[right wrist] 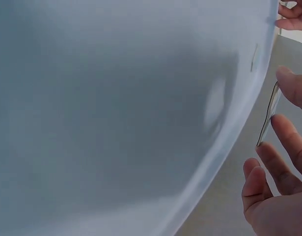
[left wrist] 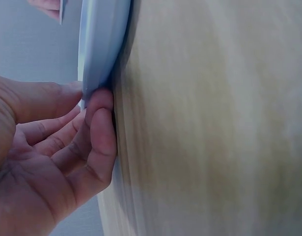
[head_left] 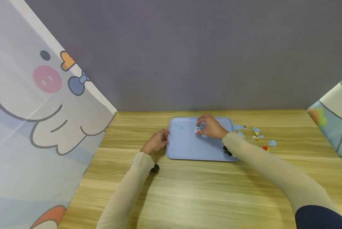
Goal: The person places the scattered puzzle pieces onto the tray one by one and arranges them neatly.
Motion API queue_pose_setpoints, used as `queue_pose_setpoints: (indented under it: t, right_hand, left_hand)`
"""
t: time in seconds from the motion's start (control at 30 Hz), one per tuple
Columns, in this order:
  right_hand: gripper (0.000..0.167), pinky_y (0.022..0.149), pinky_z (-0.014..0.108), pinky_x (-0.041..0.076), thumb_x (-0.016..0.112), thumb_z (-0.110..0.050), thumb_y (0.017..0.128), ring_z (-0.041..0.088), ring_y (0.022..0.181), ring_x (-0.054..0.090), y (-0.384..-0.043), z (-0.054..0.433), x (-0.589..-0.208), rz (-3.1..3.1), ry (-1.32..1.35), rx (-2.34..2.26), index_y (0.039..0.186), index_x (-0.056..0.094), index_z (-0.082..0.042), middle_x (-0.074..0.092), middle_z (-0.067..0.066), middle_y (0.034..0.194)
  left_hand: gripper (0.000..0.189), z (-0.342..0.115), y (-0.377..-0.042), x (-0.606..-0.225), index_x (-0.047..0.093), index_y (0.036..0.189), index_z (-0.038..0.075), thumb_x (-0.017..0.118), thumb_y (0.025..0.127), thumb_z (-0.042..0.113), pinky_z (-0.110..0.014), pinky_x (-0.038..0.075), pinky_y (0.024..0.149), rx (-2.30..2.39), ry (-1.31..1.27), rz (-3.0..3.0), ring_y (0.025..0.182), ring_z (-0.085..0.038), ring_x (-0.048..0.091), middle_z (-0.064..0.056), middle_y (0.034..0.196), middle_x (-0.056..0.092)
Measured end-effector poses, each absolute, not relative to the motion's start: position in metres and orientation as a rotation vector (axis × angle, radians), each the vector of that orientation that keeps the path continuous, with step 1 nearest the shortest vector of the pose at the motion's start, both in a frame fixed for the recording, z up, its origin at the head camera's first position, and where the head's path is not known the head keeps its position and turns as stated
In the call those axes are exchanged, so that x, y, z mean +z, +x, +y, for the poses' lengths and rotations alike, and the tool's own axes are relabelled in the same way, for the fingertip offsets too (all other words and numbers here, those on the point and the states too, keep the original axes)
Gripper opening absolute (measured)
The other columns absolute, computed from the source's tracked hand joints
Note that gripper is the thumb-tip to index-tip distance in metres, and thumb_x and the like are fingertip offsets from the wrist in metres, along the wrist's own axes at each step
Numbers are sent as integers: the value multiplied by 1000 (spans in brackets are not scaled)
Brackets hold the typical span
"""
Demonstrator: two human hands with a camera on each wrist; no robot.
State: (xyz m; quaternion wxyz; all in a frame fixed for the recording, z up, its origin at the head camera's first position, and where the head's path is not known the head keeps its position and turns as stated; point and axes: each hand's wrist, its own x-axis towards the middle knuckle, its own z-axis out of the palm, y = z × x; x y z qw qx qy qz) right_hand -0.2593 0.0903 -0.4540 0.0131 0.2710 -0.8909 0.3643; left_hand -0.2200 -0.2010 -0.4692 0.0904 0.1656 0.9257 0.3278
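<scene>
A light blue rectangular tray (head_left: 199,151) lies on the wooden table. My left hand (head_left: 157,141) grips its left edge; in the left wrist view the thumb is on the rim (left wrist: 87,59) and the fingers curl beneath it. Over the tray's upper middle, my right hand (head_left: 213,128) pinches a small, pale blue and white jigsaw puzzle piece (head_left: 197,128). The right wrist view shows this thin piece (right wrist: 267,115) edge-on between thumb and fingertips, above the tray surface. Another light blue puzzle piece (head_left: 179,128) lies in the tray's upper left, between the two hands.
Several loose puzzle pieces lie right of the tray, among them a long blue one (head_left: 240,127), a blue one (head_left: 272,143) and a red one (head_left: 265,148), partly behind the right sleeve (head_left: 262,162). A grey panel (head_left: 202,57) rises at the table's back edge.
</scene>
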Motion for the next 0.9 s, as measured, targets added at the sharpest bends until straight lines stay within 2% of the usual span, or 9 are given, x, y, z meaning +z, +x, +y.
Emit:
queue_pose_setpoints:
  t: [0.2,0.33,0.5,0.77,0.9]
  right_hand:
    - [30,99,49,30,87,-14,64,35,110,46,-266,79,-469,-2762,882,1117,85,69,-4,60,14,109]
    - [30,94,45,33,88,-12,63,32,104,48,-267,71,-471,-2758,926,1120,83,68,-3,62,12,103]
    - [30,92,42,32,88,-12,63,28,96,50,-269,63,-474,-2758,935,1103,83,67,-2,63,9,95]
    - [31,103,42,25,88,-14,64,28,98,55,-276,52,-482,-2814,881,1052,85,68,-2,65,10,97]
    - [31,98,42,29,86,-14,67,29,101,49,-277,48,-483,-2855,851,1046,88,68,-3,65,10,102]
  left_hand:
    - [39,-201,-220,-471,51,120,-4,65,83,-4,-32,48,72,966,507,2760,78,-20,55,-8,87,57]
    - [40,-201,-220,-471,52,120,-4,66,83,-4,-32,48,73,970,499,2763,78,-21,56,-9,87,57]
    - [40,-201,-220,-471,52,120,-4,66,83,-4,-32,48,72,973,485,2761,78,-20,55,-9,88,58]
    - [40,-201,-221,-471,52,121,-2,65,84,-4,-30,48,71,973,472,2754,77,-19,56,-9,88,57]
    - [40,-200,-221,-471,51,122,-3,64,84,-4,-29,49,70,973,461,2747,78,-19,56,-9,90,56]
